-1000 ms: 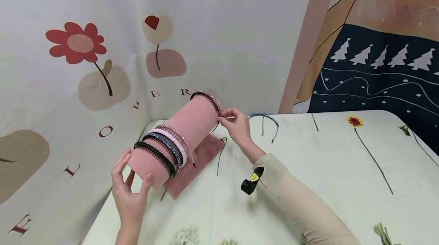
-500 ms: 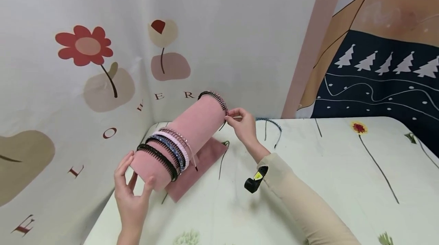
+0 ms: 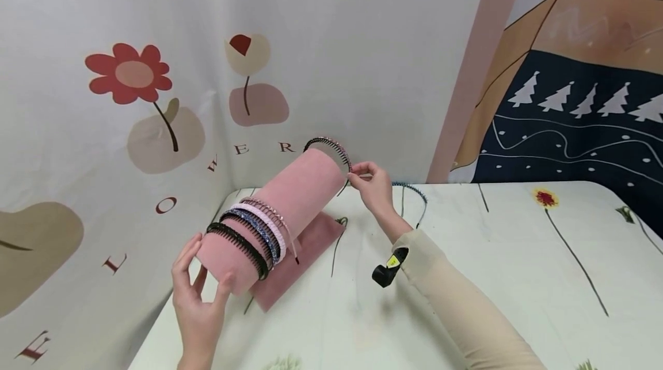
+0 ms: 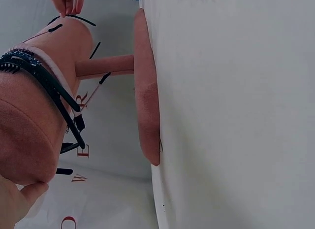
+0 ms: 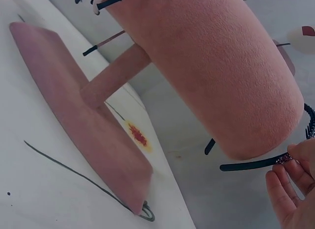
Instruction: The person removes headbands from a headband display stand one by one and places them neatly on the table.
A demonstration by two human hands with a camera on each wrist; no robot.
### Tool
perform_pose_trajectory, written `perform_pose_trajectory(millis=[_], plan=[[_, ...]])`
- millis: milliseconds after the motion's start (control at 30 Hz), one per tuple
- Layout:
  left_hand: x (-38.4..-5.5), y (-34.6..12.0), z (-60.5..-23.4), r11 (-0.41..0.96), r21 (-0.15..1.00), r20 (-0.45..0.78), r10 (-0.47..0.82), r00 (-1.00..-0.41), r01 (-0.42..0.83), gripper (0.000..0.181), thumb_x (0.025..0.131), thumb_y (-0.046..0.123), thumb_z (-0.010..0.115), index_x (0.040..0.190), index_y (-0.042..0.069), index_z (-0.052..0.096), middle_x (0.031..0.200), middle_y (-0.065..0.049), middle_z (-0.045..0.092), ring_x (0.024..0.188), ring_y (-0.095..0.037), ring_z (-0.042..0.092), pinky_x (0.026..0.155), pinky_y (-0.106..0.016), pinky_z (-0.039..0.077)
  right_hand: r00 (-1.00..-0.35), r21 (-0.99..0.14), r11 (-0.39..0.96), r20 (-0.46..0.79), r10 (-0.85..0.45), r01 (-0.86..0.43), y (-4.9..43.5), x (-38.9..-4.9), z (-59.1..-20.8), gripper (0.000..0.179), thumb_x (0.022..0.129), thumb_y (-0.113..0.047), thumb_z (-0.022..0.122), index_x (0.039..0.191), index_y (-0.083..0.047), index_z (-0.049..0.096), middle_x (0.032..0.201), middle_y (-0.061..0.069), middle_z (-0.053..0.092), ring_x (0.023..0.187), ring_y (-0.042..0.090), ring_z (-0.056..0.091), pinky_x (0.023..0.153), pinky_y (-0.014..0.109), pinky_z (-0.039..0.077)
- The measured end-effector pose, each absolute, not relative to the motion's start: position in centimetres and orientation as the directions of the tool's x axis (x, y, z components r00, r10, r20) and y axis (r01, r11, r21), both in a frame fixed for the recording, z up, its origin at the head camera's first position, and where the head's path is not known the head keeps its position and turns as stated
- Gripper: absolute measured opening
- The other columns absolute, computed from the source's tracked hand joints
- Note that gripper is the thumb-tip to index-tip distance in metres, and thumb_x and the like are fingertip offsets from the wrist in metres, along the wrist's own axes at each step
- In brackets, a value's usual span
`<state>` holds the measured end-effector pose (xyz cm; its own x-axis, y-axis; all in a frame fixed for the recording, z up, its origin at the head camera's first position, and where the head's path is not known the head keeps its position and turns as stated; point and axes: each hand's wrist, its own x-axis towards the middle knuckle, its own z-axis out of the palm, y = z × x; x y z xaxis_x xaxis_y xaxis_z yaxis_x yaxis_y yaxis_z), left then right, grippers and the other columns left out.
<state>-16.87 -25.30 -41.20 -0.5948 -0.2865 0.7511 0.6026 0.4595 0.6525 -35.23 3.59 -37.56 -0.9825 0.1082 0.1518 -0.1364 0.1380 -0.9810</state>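
Observation:
A pink headband stand (image 3: 300, 186) has a padded roll on a stem over a flat base (image 3: 305, 269). My left hand (image 3: 199, 312) grips the roll's near end between thumb and fingers. Around the near half sit a dark headband (image 3: 238, 243), a blue glittery one (image 3: 256, 226), a pale pink one (image 3: 271, 226) and a thin beaded one (image 3: 266, 208). At the far end, my right hand (image 3: 375, 189) pinches one leg of a dark toothed headband (image 3: 339, 149) with pinkish beads. Its arch stands just beyond the roll's end; that leg shows in the right wrist view.
Behind the right hand, a blue headband (image 3: 414, 189) lies on the white flower-printed table (image 3: 466, 255). A printed backdrop (image 3: 362, 59) rises close behind the stand. A black strap device (image 3: 388, 271) is on the right wrist.
The beaded headband has slid outward with my right hand, from around the roll's far end to just past it. My left hand keeps its grip. The head view has shifted slightly.

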Motion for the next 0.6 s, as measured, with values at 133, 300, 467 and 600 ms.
perform_pose_trajectory(millis=[133, 300, 467, 600], plan=[[-16.9, -25.2, -41.1, 0.463, 0.654, 0.749, -0.284, -0.598, 0.598, 0.069, 0.076, -0.012, 0.072, 0.138, -0.014, 0.043, 0.15, -0.009, 0.048, 0.14, -0.015, 0.043, 0.108, -0.011, 0.041, -0.983, -0.984, 0.132, 0.138, 0.125, -0.122, 3.9, -35.5, -37.3, 0.018, 0.091, -0.015, 0.07, 0.106, -0.005, 0.067, 0.108, 0.012, 0.069, 0.097, 0.023, 0.068, 0.084, 0.032, 0.06], [-16.8, -25.2, -41.1, 0.467, 0.663, 0.74, -0.291, -0.607, 0.584, 0.069, 0.075, -0.013, 0.072, 0.138, -0.014, 0.042, 0.15, -0.007, 0.048, 0.14, -0.012, 0.043, 0.107, -0.01, 0.041, -0.978, -0.984, 0.119, 0.15, 0.146, -0.134, 4.5, -35.7, -37.1, 0.018, 0.092, -0.014, 0.07, 0.107, -0.004, 0.067, 0.108, 0.013, 0.068, 0.096, 0.024, 0.069, 0.084, 0.033, 0.06], [-16.9, -25.2, -41.1, 0.462, 0.662, 0.741, -0.289, -0.606, 0.59, 0.069, 0.076, -0.012, 0.071, 0.138, -0.014, 0.042, 0.15, -0.008, 0.048, 0.14, -0.013, 0.042, 0.107, -0.011, 0.041, -0.975, -0.984, 0.122, 0.146, 0.169, -0.127, 5.4, -35.7, -37.0, 0.019, 0.092, -0.015, 0.07, 0.107, -0.005, 0.066, 0.107, 0.011, 0.068, 0.094, 0.021, 0.069, 0.082, 0.026, 0.06], [-16.8, -25.2, -41.1, 0.464, 0.663, 0.74, -0.287, -0.608, 0.588, 0.068, 0.076, -0.012, 0.071, 0.138, -0.014, 0.042, 0.15, -0.009, 0.048, 0.141, -0.013, 0.042, 0.107, -0.01, 0.041, -0.972, -0.985, 0.107, 0.15, 0.182, -0.133, 6.4, -35.7, -37.1, 0.02, 0.092, -0.013, 0.07, 0.107, -0.003, 0.065, 0.106, 0.012, 0.067, 0.09, 0.017, 0.068, 0.079, 0.022, 0.059]])
